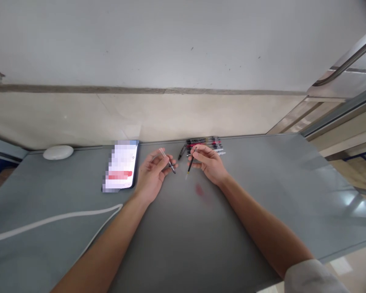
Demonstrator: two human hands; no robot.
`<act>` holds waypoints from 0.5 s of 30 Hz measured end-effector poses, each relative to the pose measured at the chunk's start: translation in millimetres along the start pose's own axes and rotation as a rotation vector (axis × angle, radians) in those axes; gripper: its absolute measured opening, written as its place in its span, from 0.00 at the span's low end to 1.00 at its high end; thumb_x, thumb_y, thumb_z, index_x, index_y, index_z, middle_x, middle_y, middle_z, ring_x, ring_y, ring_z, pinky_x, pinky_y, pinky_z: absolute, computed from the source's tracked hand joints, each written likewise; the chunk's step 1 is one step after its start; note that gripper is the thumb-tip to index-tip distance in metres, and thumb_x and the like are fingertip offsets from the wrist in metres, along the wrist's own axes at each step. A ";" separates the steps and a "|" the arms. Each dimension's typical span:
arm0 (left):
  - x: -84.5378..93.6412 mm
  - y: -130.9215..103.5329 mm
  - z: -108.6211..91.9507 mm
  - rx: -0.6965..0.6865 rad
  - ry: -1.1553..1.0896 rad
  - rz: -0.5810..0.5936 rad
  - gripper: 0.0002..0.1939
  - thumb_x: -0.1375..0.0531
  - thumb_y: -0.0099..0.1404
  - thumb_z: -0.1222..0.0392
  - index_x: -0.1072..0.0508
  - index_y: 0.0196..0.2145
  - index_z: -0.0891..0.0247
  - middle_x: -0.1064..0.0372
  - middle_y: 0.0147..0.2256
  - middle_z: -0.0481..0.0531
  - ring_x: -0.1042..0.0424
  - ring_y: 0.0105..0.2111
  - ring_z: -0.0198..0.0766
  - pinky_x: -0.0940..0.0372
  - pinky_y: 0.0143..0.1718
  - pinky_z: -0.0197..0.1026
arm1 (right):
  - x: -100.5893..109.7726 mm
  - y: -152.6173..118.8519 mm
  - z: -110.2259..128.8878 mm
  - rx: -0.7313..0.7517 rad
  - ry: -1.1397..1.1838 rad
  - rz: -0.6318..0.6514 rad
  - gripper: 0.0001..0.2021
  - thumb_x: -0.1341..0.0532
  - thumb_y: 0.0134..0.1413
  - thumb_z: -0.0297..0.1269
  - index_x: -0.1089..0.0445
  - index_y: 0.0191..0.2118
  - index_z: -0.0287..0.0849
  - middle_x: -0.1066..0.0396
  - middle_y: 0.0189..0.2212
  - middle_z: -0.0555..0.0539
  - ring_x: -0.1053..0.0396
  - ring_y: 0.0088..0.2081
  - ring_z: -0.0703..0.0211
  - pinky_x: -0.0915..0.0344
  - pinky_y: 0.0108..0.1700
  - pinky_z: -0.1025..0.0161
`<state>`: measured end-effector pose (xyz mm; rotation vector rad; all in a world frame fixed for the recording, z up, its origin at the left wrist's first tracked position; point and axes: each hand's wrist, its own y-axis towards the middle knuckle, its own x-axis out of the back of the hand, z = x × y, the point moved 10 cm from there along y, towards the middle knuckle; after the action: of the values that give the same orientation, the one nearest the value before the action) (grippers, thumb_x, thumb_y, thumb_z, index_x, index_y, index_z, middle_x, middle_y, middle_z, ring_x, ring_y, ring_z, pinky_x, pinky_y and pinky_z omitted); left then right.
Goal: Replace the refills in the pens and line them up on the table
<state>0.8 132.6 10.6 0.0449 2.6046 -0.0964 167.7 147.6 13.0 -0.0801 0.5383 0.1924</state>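
Note:
Between the thumb and fingers of my left hand (154, 171) is a clear pen barrel (170, 162) with a dark lower end, tilted down to the right. My right hand (210, 163) pinches a pen refill (191, 163), dark along its length with a yellowish part near its lower tip. The two pieces are apart, both held above the grey table. Just behind my right hand lies a row of several pens (204, 142), partly covered by its fingers. A dark pen piece (182, 151) rests at the left end of that row.
Left of my left hand a phone (122, 165) with a lit, partly blurred screen lies on the grey table (177, 244). A white rounded object (58, 152) sits at the back left. A white cable (64, 217) crosses the left side. The wall (183, 114) bounds the table's back edge.

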 end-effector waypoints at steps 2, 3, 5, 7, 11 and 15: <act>-1.9 -1.3 0.6 -0.003 0.038 0.010 0.15 0.32 0.57 0.61 0.28 0.42 0.59 0.26 0.33 0.47 0.25 0.35 0.37 0.29 0.42 0.45 | -0.9 -1.0 -0.3 -0.001 -0.007 0.013 0.08 0.30 0.45 0.37 0.27 0.34 0.47 0.30 0.36 0.53 0.29 0.34 0.64 0.25 0.40 0.58; -2.7 -2.0 1.3 -0.003 0.060 0.015 0.16 0.31 0.57 0.61 0.28 0.43 0.58 0.26 0.34 0.47 0.25 0.35 0.37 0.30 0.43 0.45 | -1.6 -1.6 -0.2 0.000 -0.012 0.021 0.08 0.30 0.45 0.37 0.26 0.34 0.47 0.29 0.36 0.53 0.28 0.34 0.64 0.25 0.40 0.59; -3.1 -2.9 3.4 0.001 0.114 0.019 0.17 0.31 0.57 0.59 0.27 0.45 0.57 0.25 0.35 0.48 0.25 0.35 0.37 0.30 0.44 0.46 | -3.6 -3.3 -0.3 -0.001 -0.024 0.037 0.08 0.30 0.45 0.37 0.26 0.34 0.47 0.29 0.36 0.53 0.28 0.34 0.64 0.26 0.40 0.59; -3.0 -3.4 5.2 0.000 0.185 0.021 0.19 0.31 0.57 0.57 0.26 0.46 0.57 0.25 0.36 0.48 0.26 0.35 0.37 0.31 0.44 0.45 | -6.2 -4.7 -1.2 -0.009 -0.036 0.053 0.09 0.30 0.44 0.38 0.26 0.34 0.47 0.29 0.36 0.53 0.28 0.34 0.64 0.26 0.40 0.59; -6.1 -4.8 2.8 -0.043 0.348 0.042 0.20 0.34 0.59 0.54 0.26 0.48 0.59 0.26 0.36 0.50 0.27 0.34 0.37 0.32 0.42 0.43 | -8.3 -5.8 1.2 0.007 -0.030 0.040 0.08 0.30 0.44 0.38 0.26 0.33 0.47 0.29 0.36 0.53 0.28 0.33 0.64 0.25 0.39 0.59; -13.7 -8.6 -0.7 -0.083 0.528 0.089 0.18 0.36 0.61 0.54 0.25 0.48 0.60 0.25 0.35 0.50 0.28 0.32 0.36 0.33 0.38 0.40 | -4.6 -5.3 14.4 0.083 0.011 -0.039 0.08 0.30 0.45 0.37 0.26 0.33 0.48 0.30 0.35 0.53 0.28 0.33 0.65 0.25 0.37 0.61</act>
<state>11.8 123.9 18.7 0.1786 3.1251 0.0668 172.1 143.5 27.8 -0.0110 0.5542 0.1312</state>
